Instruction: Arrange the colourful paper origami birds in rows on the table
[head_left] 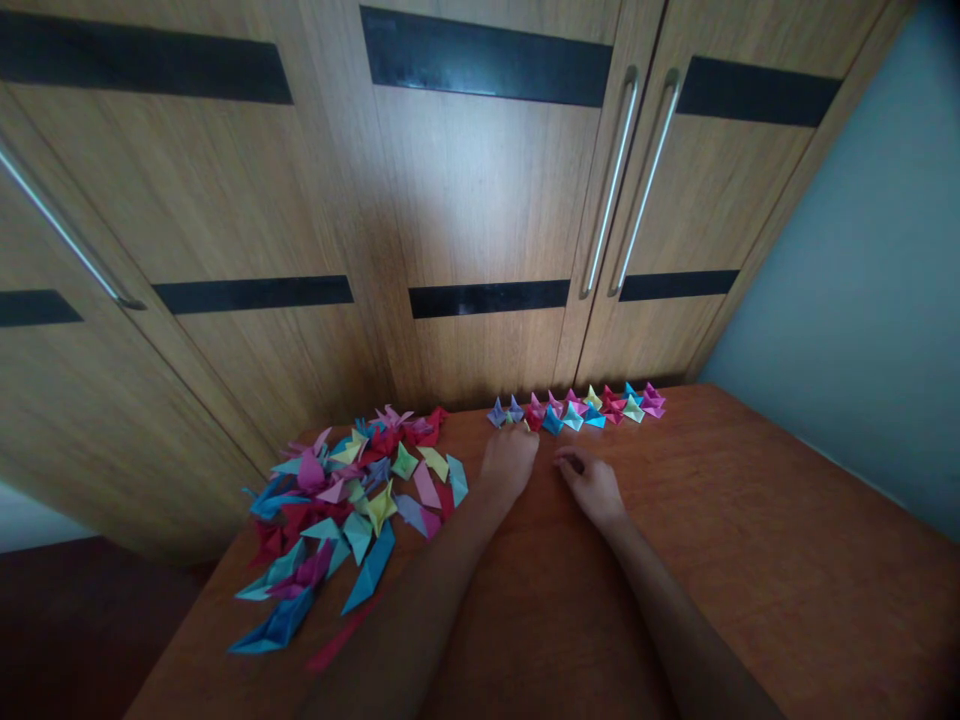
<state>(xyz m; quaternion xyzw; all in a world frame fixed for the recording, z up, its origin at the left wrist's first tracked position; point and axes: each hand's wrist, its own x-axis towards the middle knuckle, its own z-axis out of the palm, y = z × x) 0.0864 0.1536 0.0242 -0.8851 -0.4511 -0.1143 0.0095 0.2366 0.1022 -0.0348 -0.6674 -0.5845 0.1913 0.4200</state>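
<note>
Small folded paper pieces [573, 416] in pink, blue, yellow, red and purple stand in rows along the table's back edge. At the left end of these rows, my left hand [511, 458] is closed by a small yellowish piece, mostly hidden by its fingers. My right hand [591, 484] rests on the table just in front of the rows, its fingers curled together; whether anything is between them is too small to tell. A loose pile of colourful folded papers [330, 500] covers the table's left side, left of my left forearm.
The reddish-brown wooden table [750, 560] stands against a wooden wardrobe [480, 200] with black strips and metal handles [613, 185]. A pale blue wall [862, 300] borders the right side. A red paper strip [341, 636] lies beside my left forearm.
</note>
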